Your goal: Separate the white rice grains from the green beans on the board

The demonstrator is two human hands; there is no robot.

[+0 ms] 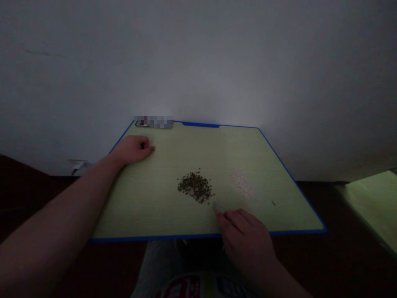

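Note:
My left hand (135, 149) rests on the far left of the pale table with its fingers curled into a loose fist, nothing visible in it. Near the front edge, my right hand (245, 238) is closed on a small thin shiny tool (215, 205); its tip points toward a pile of dark greenish-brown grains (196, 186), and its exact kind is too blurred to tell. A spread of pale, whitish grains (242, 184) lies beyond my right hand, to the right of the dark pile. A few dark grains are scattered around the pile's edges.
The table (211, 145) has a blue rim and stands against a grey wall (198, 62). At its back left corner lies a flat, partly blurred object (155, 123). A thin dark sliver (273, 203) is at right. Another pale surface (372, 203) shows at far right.

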